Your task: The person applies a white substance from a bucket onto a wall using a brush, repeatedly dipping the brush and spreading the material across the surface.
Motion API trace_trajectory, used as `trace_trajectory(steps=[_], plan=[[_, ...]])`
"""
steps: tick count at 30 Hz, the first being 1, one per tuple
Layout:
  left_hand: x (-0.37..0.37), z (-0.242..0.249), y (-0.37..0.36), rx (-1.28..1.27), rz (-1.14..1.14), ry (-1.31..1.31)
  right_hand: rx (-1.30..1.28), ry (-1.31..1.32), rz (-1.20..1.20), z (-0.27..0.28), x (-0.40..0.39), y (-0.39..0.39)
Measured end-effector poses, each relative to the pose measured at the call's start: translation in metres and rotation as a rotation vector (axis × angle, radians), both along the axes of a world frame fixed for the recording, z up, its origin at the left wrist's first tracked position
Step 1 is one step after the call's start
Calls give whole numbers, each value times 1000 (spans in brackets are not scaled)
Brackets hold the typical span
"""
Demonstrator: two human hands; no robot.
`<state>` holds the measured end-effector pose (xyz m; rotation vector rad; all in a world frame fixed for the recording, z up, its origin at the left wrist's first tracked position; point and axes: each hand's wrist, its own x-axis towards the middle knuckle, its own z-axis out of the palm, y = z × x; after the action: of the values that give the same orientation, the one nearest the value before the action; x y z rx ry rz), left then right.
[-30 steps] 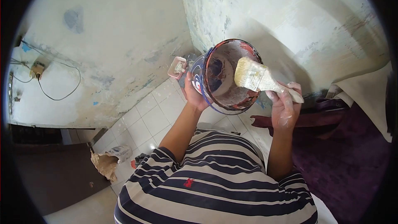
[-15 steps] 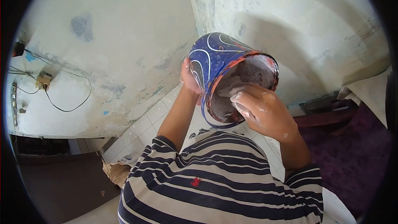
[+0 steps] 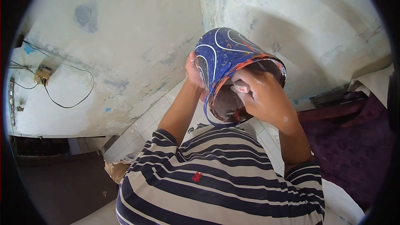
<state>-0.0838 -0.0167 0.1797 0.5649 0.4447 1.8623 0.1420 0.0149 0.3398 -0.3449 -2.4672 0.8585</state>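
Observation:
A blue bucket (image 3: 223, 52) with white curved lines is tipped on its side, its mouth facing me and to the right. Its rim is crusted with reddish paint, and greyish-white residue coats the inside. My left hand (image 3: 193, 73) supports the bucket from its left side, partly hidden behind it. My right hand (image 3: 264, 96) reaches into the mouth with fingers curled. White smears mark its skin. A small whitish piece with red marks (image 3: 241, 88) shows at its thumb; what it is I cannot make out. The fingertips are hidden. The blue handle (image 3: 207, 112) hangs below the rim.
Patchy, scraped walls (image 3: 146, 25) meet at a corner ahead. A socket (image 3: 43, 74) with a loose cable (image 3: 75, 106) is at left. White floor tiles (image 3: 146, 123) lie below. A dark brown surface (image 3: 62, 187) stands lower left, purple cloth (image 3: 346, 154) at right.
My right hand has moved up and deeper into the bucket, from near the lower rim towards the upper inside. The bucket has shifted slightly right and up in view.

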Motion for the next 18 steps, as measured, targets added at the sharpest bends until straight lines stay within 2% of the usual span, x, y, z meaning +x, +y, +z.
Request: trace_trajectory(steps=[1,3,5,6,7,8,12,14,15,16,18], plan=[[2,0,-1,-16,54,70,-15,-31,12,0,-1,-3],[2,6,-7,-26,27,36,-18,-65,28,1,-2,-5],[5,13,-13,-174,119,136,-26,-82,29,2,-1,-5],[0,0,-8,-169,118,136,-21,-82,28,3,0,-5],[-11,-25,0,-114,-27,-21,-1,-84,18,5,0,-5],[-13,-26,5,-59,-174,-175,20,-84,7,6,1,-5],[-10,-21,6,-127,-98,-205,20,-33,14,7,6,-5],[-4,-16,2,-172,-31,-241,-75,135,33,12,12,-10],[-4,-16,2,-194,4,-261,-72,133,36,10,16,-11],[-8,-28,6,-169,70,-153,-149,260,-1,6,22,-12],[6,-1,-4,-222,62,-215,-242,488,-71,-3,31,-6]])
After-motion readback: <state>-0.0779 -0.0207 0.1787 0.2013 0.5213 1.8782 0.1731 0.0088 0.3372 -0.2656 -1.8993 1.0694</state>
